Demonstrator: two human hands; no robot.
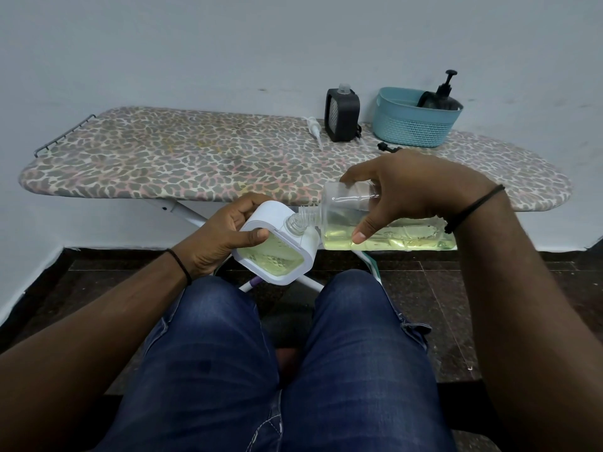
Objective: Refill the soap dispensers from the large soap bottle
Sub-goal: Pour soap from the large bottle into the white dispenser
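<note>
My left hand [225, 236] grips a white-framed soap dispenser [280, 256], tilted, its clear threaded neck uncapped and pale yellow soap visible inside. My right hand [408, 194] holds the large clear soap bottle [388, 233] lying almost level, its open mouth against the dispenser's neck; yellow-green soap lies along the bottle's lower side. Both are held above my knees, in front of the ironing board [163, 164].
On the board's right stand a black dispenser [342, 114] without a pump and a teal basket [414, 125] holding a black pump bottle [440, 96]. A white pump [315, 130] and a small black part [390, 147] lie loose nearby. The wall is right behind.
</note>
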